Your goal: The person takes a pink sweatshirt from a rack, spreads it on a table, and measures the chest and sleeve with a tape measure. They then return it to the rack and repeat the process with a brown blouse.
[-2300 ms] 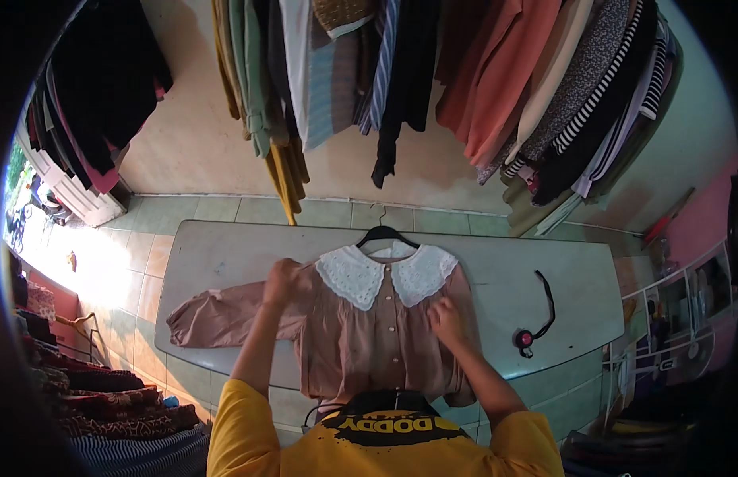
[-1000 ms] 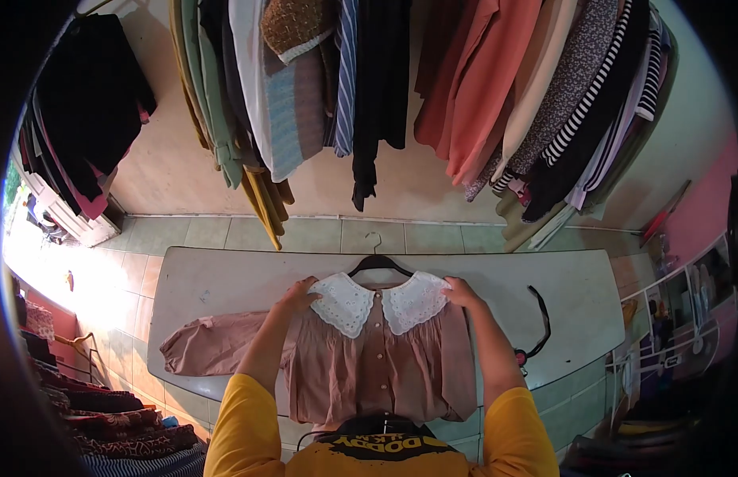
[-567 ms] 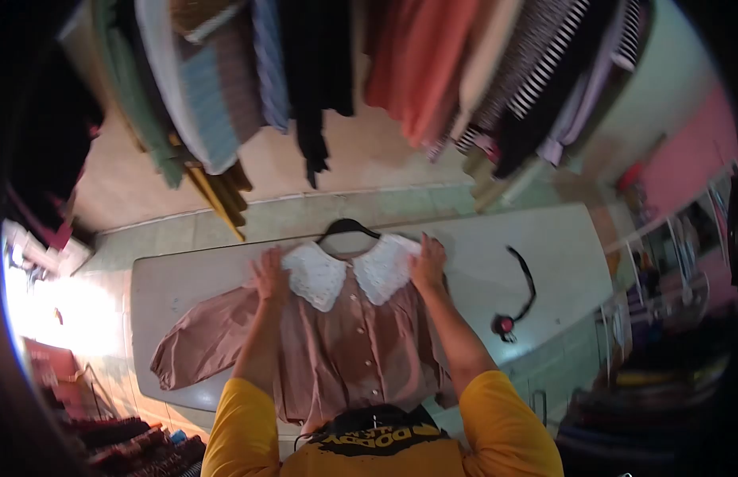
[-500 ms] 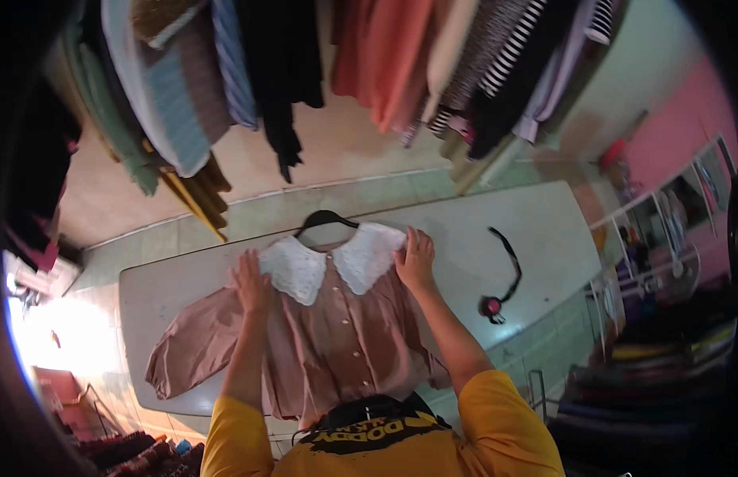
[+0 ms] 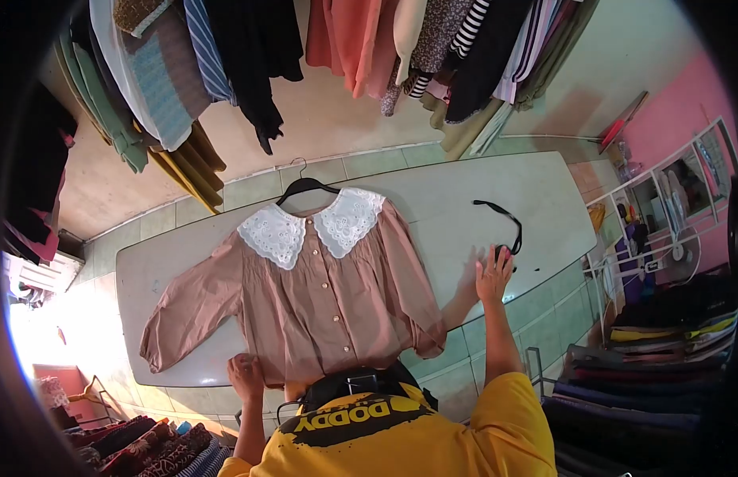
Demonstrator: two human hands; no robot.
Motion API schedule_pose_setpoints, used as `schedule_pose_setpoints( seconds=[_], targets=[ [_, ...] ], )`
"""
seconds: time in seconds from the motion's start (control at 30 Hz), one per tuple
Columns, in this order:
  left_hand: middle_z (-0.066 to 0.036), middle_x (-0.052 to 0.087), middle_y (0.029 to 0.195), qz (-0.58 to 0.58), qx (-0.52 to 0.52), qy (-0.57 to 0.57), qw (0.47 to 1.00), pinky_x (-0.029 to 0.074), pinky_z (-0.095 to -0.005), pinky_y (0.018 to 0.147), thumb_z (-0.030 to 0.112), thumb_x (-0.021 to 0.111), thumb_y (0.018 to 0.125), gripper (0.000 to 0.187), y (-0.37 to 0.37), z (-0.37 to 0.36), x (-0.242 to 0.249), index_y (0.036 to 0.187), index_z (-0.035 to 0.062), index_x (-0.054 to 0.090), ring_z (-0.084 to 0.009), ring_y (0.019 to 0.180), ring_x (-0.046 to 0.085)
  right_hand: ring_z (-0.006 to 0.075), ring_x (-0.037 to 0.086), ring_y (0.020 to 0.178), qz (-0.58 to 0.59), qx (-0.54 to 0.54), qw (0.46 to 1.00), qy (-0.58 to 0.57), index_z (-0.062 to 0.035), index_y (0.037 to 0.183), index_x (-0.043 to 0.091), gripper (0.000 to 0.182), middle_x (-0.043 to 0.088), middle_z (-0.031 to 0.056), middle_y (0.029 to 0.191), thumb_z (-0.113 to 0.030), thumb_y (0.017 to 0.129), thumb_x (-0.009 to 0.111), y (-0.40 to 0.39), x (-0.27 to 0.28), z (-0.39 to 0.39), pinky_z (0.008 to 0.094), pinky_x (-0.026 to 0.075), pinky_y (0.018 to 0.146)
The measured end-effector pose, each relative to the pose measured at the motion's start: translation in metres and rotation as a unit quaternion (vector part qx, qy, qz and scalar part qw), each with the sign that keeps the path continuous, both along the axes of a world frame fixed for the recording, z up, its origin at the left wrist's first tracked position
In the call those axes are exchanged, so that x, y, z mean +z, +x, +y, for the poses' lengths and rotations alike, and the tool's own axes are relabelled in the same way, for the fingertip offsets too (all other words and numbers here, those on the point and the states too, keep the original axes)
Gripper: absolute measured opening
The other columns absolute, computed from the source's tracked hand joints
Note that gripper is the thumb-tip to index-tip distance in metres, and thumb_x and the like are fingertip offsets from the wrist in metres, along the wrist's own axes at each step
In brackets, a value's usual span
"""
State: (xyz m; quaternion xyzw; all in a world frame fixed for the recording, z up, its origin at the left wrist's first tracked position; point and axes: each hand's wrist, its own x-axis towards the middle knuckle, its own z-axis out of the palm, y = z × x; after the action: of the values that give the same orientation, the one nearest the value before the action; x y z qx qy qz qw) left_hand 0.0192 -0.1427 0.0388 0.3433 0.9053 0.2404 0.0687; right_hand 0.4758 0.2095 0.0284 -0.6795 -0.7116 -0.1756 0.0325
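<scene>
Head view: the white collar (image 5: 275, 236) is now released, the blouse (image 5: 297, 298) spread left of centre, the strapped device (image 5: 519, 234) at right reached by the open right hand (image 5: 493, 276); the left hand's (image 5: 246, 378) grip near the hem cannot be told.

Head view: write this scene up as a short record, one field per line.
Garment: brown blouse, laid front up, white collar
Hanger: black, in the blouse's neck
Surface: pale table
Left hand: at the blouse's lower edge, grip unclear
Right hand: fingers spread, at the small item with a black strap
Background: hanging clothes; folded stacks at lower right
</scene>
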Motion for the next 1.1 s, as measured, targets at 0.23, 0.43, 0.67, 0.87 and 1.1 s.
schedule_pose_setpoints(
  seconds=[0.23, 0.43, 0.67, 0.87, 1.1],
  targets=[
    [-0.015, 0.053, 0.078, -0.031, -0.005, -0.001, 1.000, 0.039, -0.0424, 0.068, 0.012, 0.055, 0.075, 0.011, -0.004, 0.003, -0.014, 0.079, 0.0028, 0.050, -0.0355, 0.077, 0.049, 0.0343, 0.058, 0.072, 0.288, 0.154, 0.852, -0.410, -0.0086, 0.088, 0.056, 0.035, 0.060, 0.0145, 0.073, -0.034, 0.065, 0.065, -0.041, 0.019, -0.081, 0.0417, 0.046, 0.065],
    [-0.014, 0.053, 0.077, -0.013, -0.024, 0.023, 0.999, 0.040, -0.0416, 0.067, 0.011, 0.054, 0.076, 0.010, -0.007, 0.002, -0.013, 0.080, 0.0026, 0.050, -0.0339, 0.076, 0.050, 0.0340, 0.056, 0.069, 0.225, 0.009, 0.971, 0.076, -0.0071, 0.085, 0.055, 0.012, 0.057, 0.0133, 0.073, -0.012, 0.073, 0.054, 0.003, 0.043, 0.005, 0.0439, 0.044, 0.063],
    [-0.012, 0.052, 0.071, -0.033, -0.009, 0.054, 0.998, 0.041, -0.0391, 0.062, 0.010, 0.059, 0.072, 0.013, 0.000, -0.001, 0.000, 0.079, 0.0028, 0.050, -0.0307, 0.068, 0.052, 0.0300, 0.053, 0.063, 0.400, 0.142, 0.905, -0.010, -0.0046, 0.081, 0.049, 0.011, 0.052, 0.0108, 0.070, -0.010, 0.075, 0.056, -0.056, 0.021, -0.112, 0.0374, 0.044, 0.057],
    [-0.010, 0.054, 0.062, -0.036, -0.011, 0.071, 0.997, 0.043, -0.0317, 0.052, 0.006, 0.064, 0.068, 0.013, -0.002, -0.016, -0.010, 0.076, 0.0012, 0.055, -0.0222, 0.053, 0.054, 0.0260, 0.054, 0.059, 0.427, 0.087, 0.899, -0.047, -0.0010, 0.082, 0.052, 0.018, 0.053, 0.0121, 0.070, -0.014, 0.075, 0.061, -0.099, -0.009, -0.193, 0.0341, 0.045, 0.053],
    [-0.013, 0.059, 0.067, -0.043, -0.008, 0.060, 0.997, 0.046, -0.0334, 0.057, 0.009, 0.061, 0.068, 0.009, 0.001, -0.014, -0.006, 0.070, 0.0005, 0.061, -0.0255, 0.060, 0.057, 0.0301, 0.057, 0.064, 0.221, 0.102, 0.967, -0.071, -0.0016, 0.084, 0.053, 0.014, 0.055, 0.0145, 0.074, -0.012, 0.076, 0.056, -0.095, -0.025, -0.196, 0.0388, 0.047, 0.054]
  ],
)
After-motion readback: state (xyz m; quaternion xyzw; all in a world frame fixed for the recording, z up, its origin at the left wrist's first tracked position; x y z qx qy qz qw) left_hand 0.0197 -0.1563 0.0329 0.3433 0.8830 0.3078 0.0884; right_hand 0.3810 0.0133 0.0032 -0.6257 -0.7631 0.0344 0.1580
